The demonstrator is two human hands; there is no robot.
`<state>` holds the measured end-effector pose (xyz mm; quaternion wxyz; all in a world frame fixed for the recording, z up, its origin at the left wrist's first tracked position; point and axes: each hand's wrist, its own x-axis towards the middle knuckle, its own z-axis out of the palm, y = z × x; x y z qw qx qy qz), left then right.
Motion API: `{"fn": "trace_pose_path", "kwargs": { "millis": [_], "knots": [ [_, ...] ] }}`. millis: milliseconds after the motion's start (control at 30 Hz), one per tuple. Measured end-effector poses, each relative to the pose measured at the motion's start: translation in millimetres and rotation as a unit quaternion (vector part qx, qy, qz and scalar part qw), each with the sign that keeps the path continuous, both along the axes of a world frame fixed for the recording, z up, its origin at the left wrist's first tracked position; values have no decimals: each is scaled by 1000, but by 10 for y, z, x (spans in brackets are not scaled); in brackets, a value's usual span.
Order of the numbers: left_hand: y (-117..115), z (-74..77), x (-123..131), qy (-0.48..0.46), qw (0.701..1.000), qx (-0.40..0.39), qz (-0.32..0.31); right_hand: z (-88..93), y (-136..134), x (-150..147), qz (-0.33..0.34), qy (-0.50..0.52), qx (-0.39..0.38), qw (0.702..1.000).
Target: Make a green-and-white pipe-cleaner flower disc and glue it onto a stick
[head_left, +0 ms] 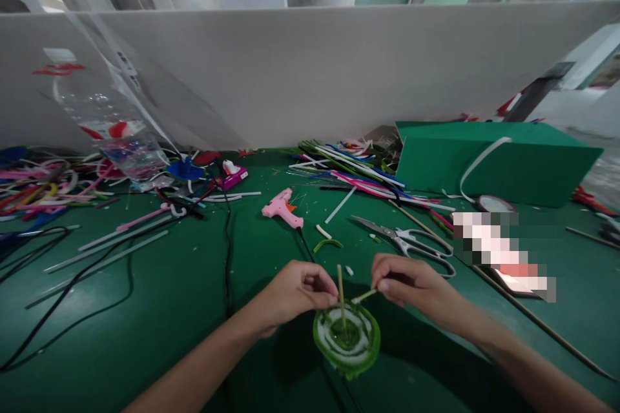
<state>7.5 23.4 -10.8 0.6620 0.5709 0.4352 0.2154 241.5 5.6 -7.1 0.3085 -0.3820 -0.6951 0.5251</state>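
A round coil of green and white fuzzy pipe cleaners (pixel 356 356) is in front of me, with a thin upright stick (pixel 341 287) rising from its middle. My left hand (pixel 305 293) pinches at the coil's upper left rim; its thumb and finger are closed there, and what lies between them is hidden. Between the closed thumb and fingers of my right hand (pixel 407 281) is a short thin stick (pixel 365 295). The stick's other end meets the coil's upper rim beside a whitish bit.
Beyond my hands lie a pink glue gun (pixel 284 208), scissors (pixel 404 239) and a pile of pipe cleaners (pixel 349 164). A green bag (pixel 494 158), a pixelated phone-like object (pixel 504 264) and a long stick (pixel 542 319) are on the right. A plastic bottle (pixel 106 116) and black cables (pixel 227 251) stand left.
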Motion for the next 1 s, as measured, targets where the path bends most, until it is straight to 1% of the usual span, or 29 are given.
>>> {"fn": "trace_pose_path", "kwargs": {
  "millis": [67, 133, 167, 233, 267, 333, 400, 433, 500, 633, 700, 767, 833, 900, 933, 1000],
  "knots": [
    [1, -6, 0, 4, 1000, 3, -1, -1, 2, 16, -7, 10, -13, 1000],
    [3, -6, 3, 10, 1000, 8, -2, -9, 15, 34, -21, -15, -6, 1000],
    [3, -3, 6, 13, 1000, 11, -2, -20, 28, 48, -34, -43, 10, 998],
    [0, 1, 13, 22, 999, 25, 2, -62, 70, 91, -81, -125, 78, 986],
    [-2, 2, 17, 27, 999, 35, 7, -91, 96, 121, -112, -173, 125, 970],
    [-8, -4, 29, 37, 997, 60, 21, -158, 147, 190, -170, -264, 225, 922],
    [-14, -16, 41, 48, 995, 85, 36, -218, 181, 254, -183, -334, 303, 873],
    [-17, -23, 48, 53, 993, 97, 42, -242, 189, 277, -177, -361, 325, 856],
    [-24, -35, 59, 64, 990, 117, 49, -278, 189, 300, -163, -401, 341, 835],
    [-57, -51, 81, 86, 982, 158, 55, -316, 164, 286, -154, -467, 347, 799],
    [-79, -68, 92, 101, 976, 188, 51, -315, 160, 281, -153, -487, 350, 786],
    [-95, -87, 100, 126, 958, 256, 39, -300, 163, 282, -163, -493, 348, 781],
    [-107, -83, 100, 150, 923, 353, 29, -278, 166, 284, -175, -497, 352, 773],
    [-128, -29, 92, 146, 889, 433, 28, -264, 165, 276, -176, -508, 360, 763],
    [-145, 18, 86, 132, 879, 458, 26, -263, 162, 267, -174, -514, 363, 757],
    [-193, 134, 78, 91, 879, 469, 6, -273, 157, 244, -168, -521, 368, 752]
  ]
}}
